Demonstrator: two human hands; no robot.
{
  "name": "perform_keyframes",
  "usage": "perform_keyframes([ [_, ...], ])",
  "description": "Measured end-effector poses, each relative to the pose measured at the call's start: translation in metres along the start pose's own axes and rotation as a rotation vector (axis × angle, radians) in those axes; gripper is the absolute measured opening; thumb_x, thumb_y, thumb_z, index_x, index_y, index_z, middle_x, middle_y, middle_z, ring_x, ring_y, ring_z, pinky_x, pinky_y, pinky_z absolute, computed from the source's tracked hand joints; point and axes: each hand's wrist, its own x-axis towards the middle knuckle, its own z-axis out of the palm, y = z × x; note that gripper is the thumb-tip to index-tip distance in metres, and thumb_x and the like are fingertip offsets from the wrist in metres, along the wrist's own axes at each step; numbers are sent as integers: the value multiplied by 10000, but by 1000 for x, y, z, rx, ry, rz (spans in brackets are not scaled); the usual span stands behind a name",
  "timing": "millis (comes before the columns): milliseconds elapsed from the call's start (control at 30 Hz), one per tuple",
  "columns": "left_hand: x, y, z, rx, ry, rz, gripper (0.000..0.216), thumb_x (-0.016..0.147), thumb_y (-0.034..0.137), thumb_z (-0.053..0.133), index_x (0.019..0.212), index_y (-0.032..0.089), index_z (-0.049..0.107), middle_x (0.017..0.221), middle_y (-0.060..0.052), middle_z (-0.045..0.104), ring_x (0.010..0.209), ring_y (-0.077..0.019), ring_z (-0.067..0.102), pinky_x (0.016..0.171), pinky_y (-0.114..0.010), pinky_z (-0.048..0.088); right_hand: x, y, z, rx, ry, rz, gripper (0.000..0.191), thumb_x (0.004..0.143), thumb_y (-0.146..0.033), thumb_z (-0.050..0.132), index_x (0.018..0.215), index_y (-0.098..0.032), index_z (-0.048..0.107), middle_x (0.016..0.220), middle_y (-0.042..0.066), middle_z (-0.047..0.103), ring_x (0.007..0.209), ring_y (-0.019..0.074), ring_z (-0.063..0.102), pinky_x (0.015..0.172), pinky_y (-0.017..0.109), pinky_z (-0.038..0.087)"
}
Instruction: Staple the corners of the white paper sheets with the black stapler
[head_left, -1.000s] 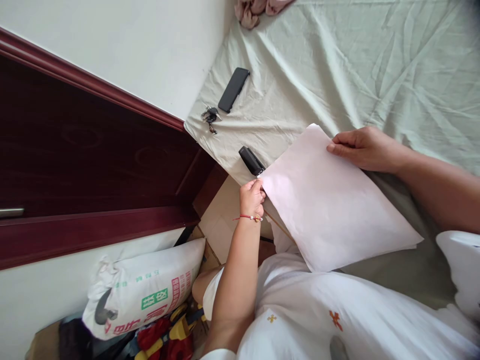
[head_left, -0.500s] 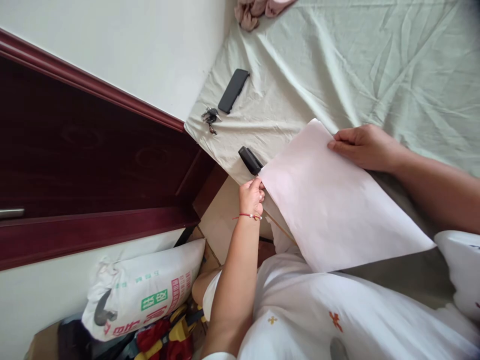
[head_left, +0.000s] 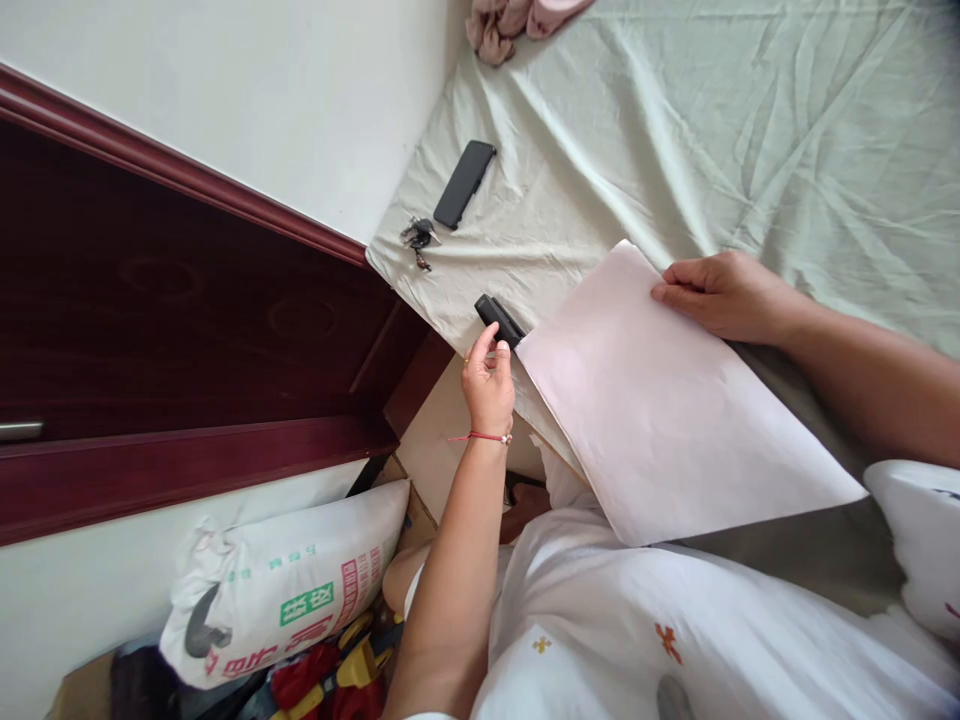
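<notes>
We count one black stapler [head_left: 498, 318], left hand [head_left: 489, 385] loosely open upon it; one smooth pink paper sheaf [head_left: 660, 410], right hand [head_left: 724, 295] pinching it; one phone [head_left: 465, 184]; one key bunch [head_left: 417, 236].

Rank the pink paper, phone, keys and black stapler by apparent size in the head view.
1. pink paper
2. phone
3. black stapler, partly hidden by the paper, so unsure against the phone
4. keys

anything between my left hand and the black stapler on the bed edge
Nothing visible. The left hand has its fingertips at the stapler, and the paper has its corner beside the stapler, not between.
</notes>
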Motion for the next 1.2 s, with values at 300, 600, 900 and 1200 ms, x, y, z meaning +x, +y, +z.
perform_keyframes([
  [300,13,-9,-10,296,49,354,311,907,413,705,1150,242,797,1140,-101,733,997,-197,669,945,-324,539,-1,-1,-1,-8,-11,-13,450,972,-556,456,816,-145,551,675,10,498,689,70,390,706,262,284],
  [600,18,-12,-16,488,-22,545,267,932,360,685,1134,229,800,1337,-99,718,1389,-295,533,1183,-495,433,-1,-1,-1,-15,-13,-7,437,974,-547,454,847,-146,575,679,10,508,677,67,394,703,258,293],
  [900,13,-10,-11,492,-95,542,261,969,330,611,1145,231,777,1351,-106,710,1367,-280,593,1215,-528,387,1,4,0,-30,-14,-28,442,965,-565,451,869,-157,593,695,21,555,695,83,437,709,267,303],
  [1200,-16,17,-22,282,17,417,380,982,461,571,1215,204,726,1345,-152,698,1324,-278,616,1170,-465,450,2,11,-1,7,-53,-122,533,949,-656,414,830,-151,536,711,6,517,686,73,418,712,249,318],
])
